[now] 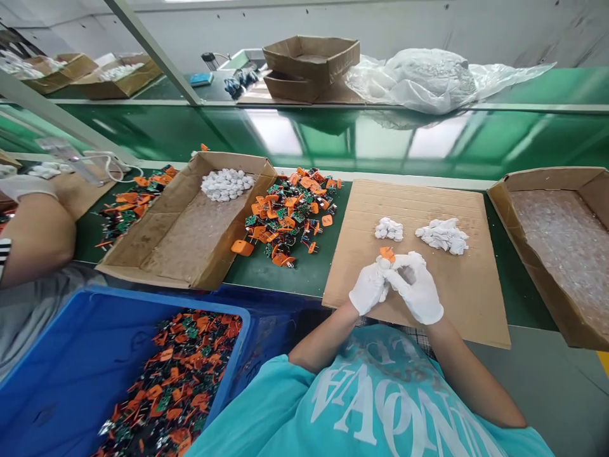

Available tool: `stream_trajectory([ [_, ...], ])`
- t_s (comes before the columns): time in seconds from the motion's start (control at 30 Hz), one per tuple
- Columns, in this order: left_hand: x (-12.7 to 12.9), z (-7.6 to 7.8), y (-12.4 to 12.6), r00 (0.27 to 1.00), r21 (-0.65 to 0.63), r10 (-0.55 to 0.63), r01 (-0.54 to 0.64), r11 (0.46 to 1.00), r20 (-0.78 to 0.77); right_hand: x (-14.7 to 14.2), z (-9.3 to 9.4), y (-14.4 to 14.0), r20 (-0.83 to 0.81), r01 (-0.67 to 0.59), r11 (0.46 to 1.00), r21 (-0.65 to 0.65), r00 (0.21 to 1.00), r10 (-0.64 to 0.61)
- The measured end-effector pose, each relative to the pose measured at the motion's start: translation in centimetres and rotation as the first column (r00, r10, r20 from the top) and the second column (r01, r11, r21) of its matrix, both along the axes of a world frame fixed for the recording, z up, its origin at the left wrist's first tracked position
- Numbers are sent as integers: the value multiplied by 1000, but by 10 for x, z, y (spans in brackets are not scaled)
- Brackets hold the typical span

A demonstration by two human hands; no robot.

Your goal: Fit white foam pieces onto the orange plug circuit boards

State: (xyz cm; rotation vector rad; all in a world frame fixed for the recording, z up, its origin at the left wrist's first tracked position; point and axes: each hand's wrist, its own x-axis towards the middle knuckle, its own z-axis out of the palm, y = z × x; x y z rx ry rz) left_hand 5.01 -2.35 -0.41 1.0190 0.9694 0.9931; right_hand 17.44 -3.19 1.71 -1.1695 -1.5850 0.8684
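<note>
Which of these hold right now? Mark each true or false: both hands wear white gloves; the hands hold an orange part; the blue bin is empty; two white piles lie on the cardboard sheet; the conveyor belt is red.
1. Both the left hand and right hand wear white gloves. True.
2. The hands hold an orange part between them. True.
3. The blue bin is empty. False: it holds orange and green parts.
4. Two white piles lie on the cardboard sheet. True.
5. The conveyor belt is red. False: it is green.
</note>
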Motion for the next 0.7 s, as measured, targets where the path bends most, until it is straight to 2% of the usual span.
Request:
stream_trajectory([
  [0.1,1,3,1,1000,-51,11,-12,999,-25,2,0,2,94,11,1000,3,996,-11],
  [0.2,-1,2,4,1000,-104,-26,24,994,-17,7,0,4,218,-82,995,56,974,68],
  [0.27,-2,0,6,996,-124,-76,81,989,47,11,-3,5,292,-135,982,130,952,93],
  [0.4,-6,-5,5,946,-123,-231,263,957,227,13,-16,7,339,-118,944,308,941,7],
  [0.5,-7,-3,3,927,-133,-279,319,938,251,12,-21,5,283,-60,902,427,957,-71],
  [0.57,-8,-1,2,938,-147,-271,305,941,215,11,-17,4,237,-50,923,382,970,-46],
  [0.63,-7,-3,3,954,-125,-244,267,956,174,9,-10,3,181,-96,967,236,982,53],
  [0.7,-5,-7,4,970,-65,-199,209,976,142,7,-5,2,70,-128,989,79,990,122],
])
